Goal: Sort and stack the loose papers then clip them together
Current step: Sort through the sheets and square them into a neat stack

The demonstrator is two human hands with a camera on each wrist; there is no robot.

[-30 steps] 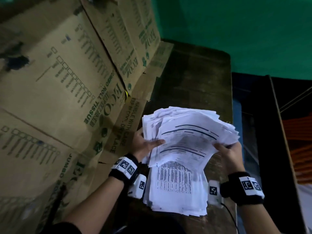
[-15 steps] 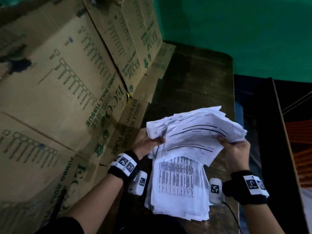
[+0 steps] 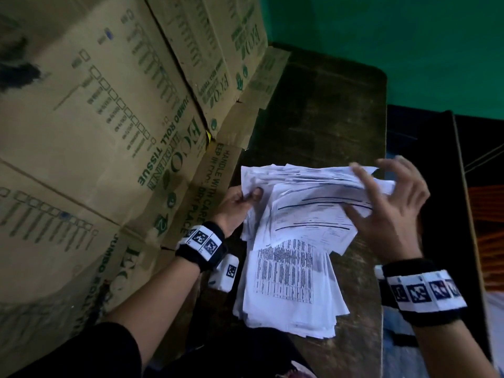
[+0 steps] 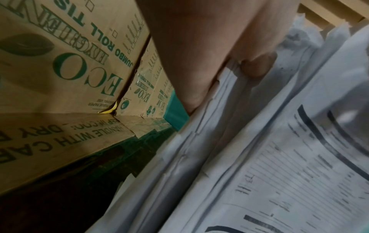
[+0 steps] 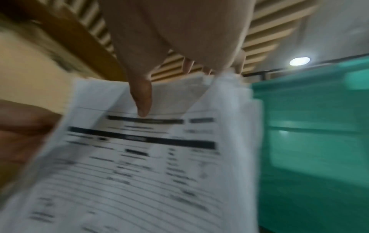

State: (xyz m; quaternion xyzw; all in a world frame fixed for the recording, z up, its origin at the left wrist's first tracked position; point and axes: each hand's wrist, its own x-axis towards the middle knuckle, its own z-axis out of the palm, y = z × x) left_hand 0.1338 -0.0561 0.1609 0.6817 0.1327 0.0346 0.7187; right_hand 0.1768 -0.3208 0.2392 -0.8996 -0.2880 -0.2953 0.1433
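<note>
A thick, uneven bundle of printed papers (image 3: 308, 214) is lifted off the table between both hands. My left hand (image 3: 240, 205) grips its left edge with the thumb on top, and that edge fills the left wrist view (image 4: 279, 157). My right hand (image 3: 387, 211) is at the bundle's right side. Its thumb (image 5: 141, 97) presses the top sheet and its spread fingers reach past the far edge. A second pile of papers (image 3: 289, 301), topped by a printed table, lies fanned on the dark wooden table (image 3: 327, 105) under the bundle.
Tall cardboard boxes (image 3: 109, 132) stand along the left, with a folded flap (image 3: 210, 184) lying on the table beside my left hand. The table's right edge (image 3: 383, 203) runs close past my right hand. A green wall (image 3: 381, 36) is behind.
My right hand has moved from under the bundle's right corner up to its far right edge, with fingers now spread. The bundle has shifted slightly right; my left hand keeps its grip.
</note>
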